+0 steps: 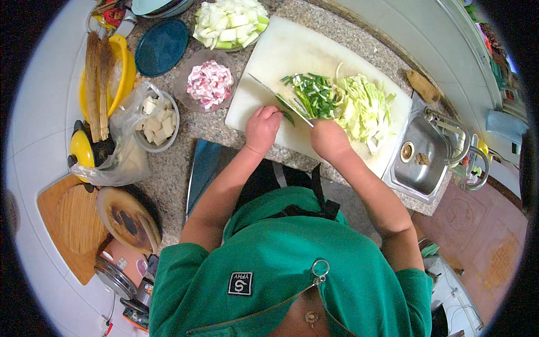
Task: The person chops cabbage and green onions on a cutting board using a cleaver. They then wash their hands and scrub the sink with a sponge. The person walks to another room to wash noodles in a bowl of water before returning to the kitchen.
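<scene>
A white cutting board lies on the granite counter before me. My right hand is closed around the handle of a kitchen knife, its blade slanting to the upper left over the board. Just left of the blade, my left hand rests near the board's front edge with curled fingers, touching a green pepper or similar long green vegetable. Beyond the knife lies a pile of chopped green scallions or similar greens. Torn cabbage leaves are heaped to their right.
Left of the board stand a bowl of diced meat, a tub of tofu cubes by a plastic bag, and a blue lid. Cut pale vegetables fill a dish at the back. A steel sink is at the right.
</scene>
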Demonstrator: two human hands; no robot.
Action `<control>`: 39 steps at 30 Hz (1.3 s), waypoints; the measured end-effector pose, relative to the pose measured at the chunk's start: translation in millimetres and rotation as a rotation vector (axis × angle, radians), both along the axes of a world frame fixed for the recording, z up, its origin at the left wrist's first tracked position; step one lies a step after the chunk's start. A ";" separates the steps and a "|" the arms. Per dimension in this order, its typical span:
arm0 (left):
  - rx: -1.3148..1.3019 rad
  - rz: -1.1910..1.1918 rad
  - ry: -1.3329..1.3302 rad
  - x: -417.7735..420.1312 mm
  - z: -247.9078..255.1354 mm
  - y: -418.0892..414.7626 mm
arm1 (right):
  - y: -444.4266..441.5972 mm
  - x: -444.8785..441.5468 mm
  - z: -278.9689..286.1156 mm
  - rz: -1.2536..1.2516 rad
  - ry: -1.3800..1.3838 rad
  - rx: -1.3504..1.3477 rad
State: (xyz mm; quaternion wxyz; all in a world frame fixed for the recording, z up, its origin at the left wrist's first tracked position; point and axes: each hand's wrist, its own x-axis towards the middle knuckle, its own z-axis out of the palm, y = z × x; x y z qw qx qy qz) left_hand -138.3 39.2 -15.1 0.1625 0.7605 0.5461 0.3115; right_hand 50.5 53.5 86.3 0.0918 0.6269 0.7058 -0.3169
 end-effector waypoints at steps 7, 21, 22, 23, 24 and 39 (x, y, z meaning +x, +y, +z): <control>0.034 0.021 0.018 -1.6 -5.8 -3.5 | -15.5 12.1 -2.5 0.149 -0.047 -0.055; 0.062 -0.015 -0.022 -6.4 -4.8 -6.2 | -20.1 11.6 -0.7 0.200 -0.034 -0.066; 0.036 -0.014 -0.007 -5.9 -2.5 -6.1 | -23.1 11.2 -6.3 0.173 -0.034 -0.053; 0.011 -0.015 0.007 -5.2 -1.6 -6.3 | -27.4 10.3 -15.8 0.146 -0.035 -0.040; 0.007 -0.012 0.010 -5.9 -3.1 -6.5 | -27.6 8.3 -19.0 0.124 -0.030 -0.021; -0.240 -0.181 -0.009 19.6 15.1 43.5 | -44.1 71.4 23.1 -0.262 0.119 0.077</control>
